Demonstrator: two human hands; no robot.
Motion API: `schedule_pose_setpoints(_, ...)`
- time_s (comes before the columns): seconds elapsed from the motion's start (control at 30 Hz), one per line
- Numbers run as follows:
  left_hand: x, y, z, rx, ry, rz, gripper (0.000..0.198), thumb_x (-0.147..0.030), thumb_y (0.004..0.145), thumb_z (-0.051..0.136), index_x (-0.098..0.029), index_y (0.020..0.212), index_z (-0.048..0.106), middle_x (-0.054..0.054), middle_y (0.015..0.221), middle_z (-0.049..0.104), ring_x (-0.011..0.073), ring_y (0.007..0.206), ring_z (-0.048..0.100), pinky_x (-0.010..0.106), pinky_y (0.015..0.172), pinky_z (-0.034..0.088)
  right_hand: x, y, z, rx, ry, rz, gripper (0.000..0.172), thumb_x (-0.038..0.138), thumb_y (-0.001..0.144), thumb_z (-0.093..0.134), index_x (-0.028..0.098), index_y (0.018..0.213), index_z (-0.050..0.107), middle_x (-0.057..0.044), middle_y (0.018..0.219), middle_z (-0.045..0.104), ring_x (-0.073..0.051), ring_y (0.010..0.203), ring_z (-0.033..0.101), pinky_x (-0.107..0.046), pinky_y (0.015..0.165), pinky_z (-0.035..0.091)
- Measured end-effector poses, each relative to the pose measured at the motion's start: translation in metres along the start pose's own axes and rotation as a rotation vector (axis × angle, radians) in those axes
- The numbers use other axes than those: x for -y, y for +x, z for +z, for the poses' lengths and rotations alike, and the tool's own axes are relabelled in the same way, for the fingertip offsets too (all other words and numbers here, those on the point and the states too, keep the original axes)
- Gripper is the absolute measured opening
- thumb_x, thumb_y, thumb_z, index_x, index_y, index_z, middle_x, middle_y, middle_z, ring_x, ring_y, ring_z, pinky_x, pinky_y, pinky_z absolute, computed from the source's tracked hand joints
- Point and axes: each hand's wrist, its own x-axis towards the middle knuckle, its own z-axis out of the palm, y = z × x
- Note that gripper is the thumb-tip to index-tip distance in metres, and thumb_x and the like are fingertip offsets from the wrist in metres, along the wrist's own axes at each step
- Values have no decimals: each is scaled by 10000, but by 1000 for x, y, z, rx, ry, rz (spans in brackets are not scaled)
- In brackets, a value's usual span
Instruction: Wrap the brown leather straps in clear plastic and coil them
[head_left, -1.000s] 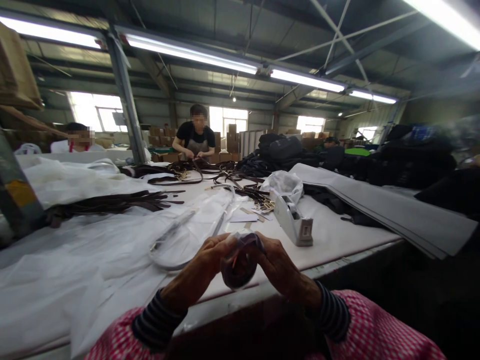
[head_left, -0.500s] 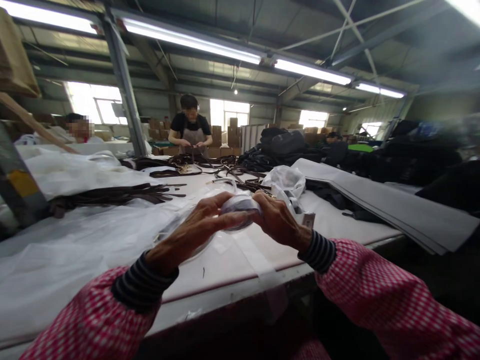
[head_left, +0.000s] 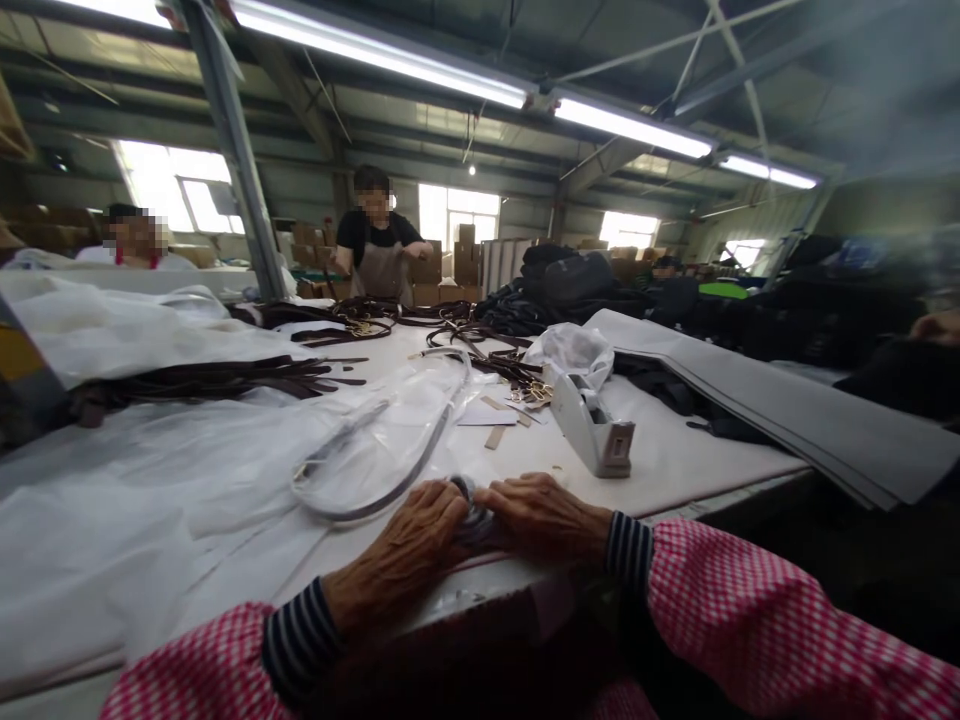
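A roll of clear tape is between my two hands, low over the table's front edge. My left hand grips its left side with the fingers bent round it. On the other side my right hand pinches the roll, fingers pointing left; both hands cover much of it. Just beyond them stands a grey tape dispenser on the table. A grey strap curves in a loop over clear plastic to the left. Small brown strips lie past the hands.
White plastic sheeting spreads over the left side. Dark brown straps lie across it, and more with gold buckles farther back. Grey boards overhang the right edge. A co-worker stands across the table.
Both hands have come down and closer with the tape roll, from above the table to its front edge. The dispenser and the looped strap now show more fully.
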Motion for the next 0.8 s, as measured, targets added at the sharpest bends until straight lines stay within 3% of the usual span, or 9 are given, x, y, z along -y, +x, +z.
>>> schedule_pose_setpoints(0.1, 1, -4, 9, -20, -6, -13, 135, -242, 988, 573, -204, 1117, 566, 83, 1121, 618, 253, 1036, 545, 427, 960, 467, 0, -14, -5, 51, 179, 114, 515, 541, 981, 620, 218, 1362, 496, -51, 1060, 673, -212, 922, 656, -305, 790, 453)
schedule_pose_setpoints(0.2, -2, 0, 3, 23, -30, 20, 143, -197, 979, 580, -199, 1122, 580, 81, 1128, 635, 246, 1059, 561, 440, 1012, 461, -6, -19, -13, 69, 202, 167, 434, 380, 1022, 612, 254, 1416, 480, -46, 1085, 679, -211, 968, 657, -302, 828, 449)
schedule_pose_setpoints(0.27, -2, 2, -1, 18, -63, 58, 182, -194, 981, 574, -208, 1163, 584, 94, 1215, 629, 248, 1154, 551, 448, 1063, 453, -11, -17, -16, 92, 176, 158, 467, 308, 1026, 610, 272, 1463, 452, -38, 1060, 682, -206, 953, 658, -300, 826, 450)
schedule_pose_setpoints(0.43, 5, 2, -6, 13, -84, 89, 156, -193, 937, 605, -210, 1090, 634, 129, 1445, 508, 311, 1456, 342, 502, 1171, 402, -24, -2, -22, 171, 103, 129, 569, 299, 1004, 642, 313, 1525, 412, -35, 1035, 678, -202, 885, 668, -282, 745, 457)
schedule_pose_setpoints(0.63, 13, 6, -30, 96, -55, 163, 352, -124, 904, 625, -282, 1219, 639, 77, 1558, 411, 338, 1527, 204, 544, 1202, 345, -30, 6, -26, 109, 249, 159, 627, 390, 895, 783, 263, 1436, 492, -69, 1148, 695, -224, 972, 683, -265, 768, 462)
schedule_pose_setpoints(0.7, 15, 11, -38, 131, -13, 184, 351, -106, 901, 623, -291, 1198, 648, 74, 1555, 409, 345, 1516, 211, 554, 1183, 358, -31, 8, -24, 92, 277, 185, 639, 382, 859, 820, 228, 1397, 511, -64, 1083, 710, -213, 896, 689, -260, 724, 449)
schedule_pose_setpoints(0.8, 20, 22, -45, 165, 6, 214, 274, -129, 886, 660, -275, 1118, 671, 96, 1461, 489, 335, 1401, 366, 499, 1092, 452, -32, 12, -18, 105, 315, 206, 594, 367, 869, 811, 242, 1377, 532, -27, 982, 717, -190, 803, 680, -251, 676, 413)
